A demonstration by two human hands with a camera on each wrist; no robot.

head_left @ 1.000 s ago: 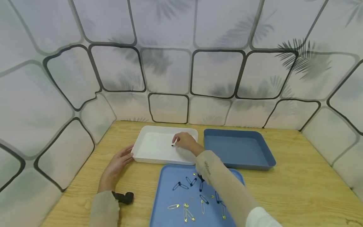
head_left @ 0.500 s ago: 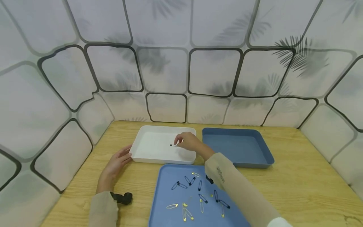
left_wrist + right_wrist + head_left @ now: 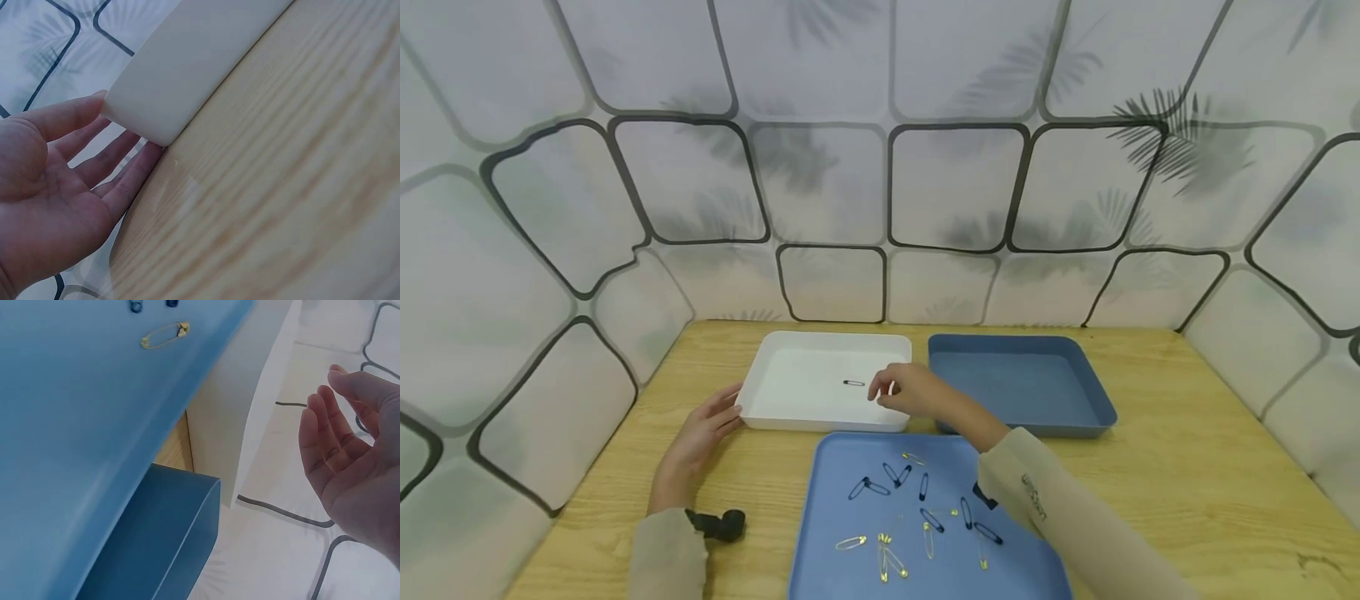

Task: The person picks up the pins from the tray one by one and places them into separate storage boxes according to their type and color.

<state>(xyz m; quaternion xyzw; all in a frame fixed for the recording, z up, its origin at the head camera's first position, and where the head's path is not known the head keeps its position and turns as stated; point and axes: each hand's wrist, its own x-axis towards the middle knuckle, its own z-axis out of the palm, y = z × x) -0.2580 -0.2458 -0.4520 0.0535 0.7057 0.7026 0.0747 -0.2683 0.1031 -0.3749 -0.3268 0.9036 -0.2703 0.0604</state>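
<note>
A black safety pin point(image 3: 853, 382) lies on the floor of the white tray point(image 3: 790, 392). My right hand point(image 3: 910, 390) hovers over that tray's right side, apart from the pin and holding nothing. In the right wrist view, the fingers of this hand point(image 3: 356, 444) are loosely bent, with nothing between them. My left hand point(image 3: 706, 427) touches the left side of the white tray. The left wrist view has the thumb and fingers of the left hand point(image 3: 75, 169) against the tray's corner, fairly straight. Black safety pins point(image 3: 923, 487) and gold safety pins point(image 3: 851, 542) lie scattered on the light blue tray point(image 3: 822, 508).
A deeper dark blue tray point(image 3: 1015, 379) stands at the right of the white one. The light blue tray lies nearer to me, in front of both. All rest on a wooden table point(image 3: 1180, 450), with a patterned cloth wall point(image 3: 955, 192) behind and at the sides.
My right hand has let go of the black safety pin, which now lies in the white tray, and has drawn back to the right. The left hand stays at the tray's side.
</note>
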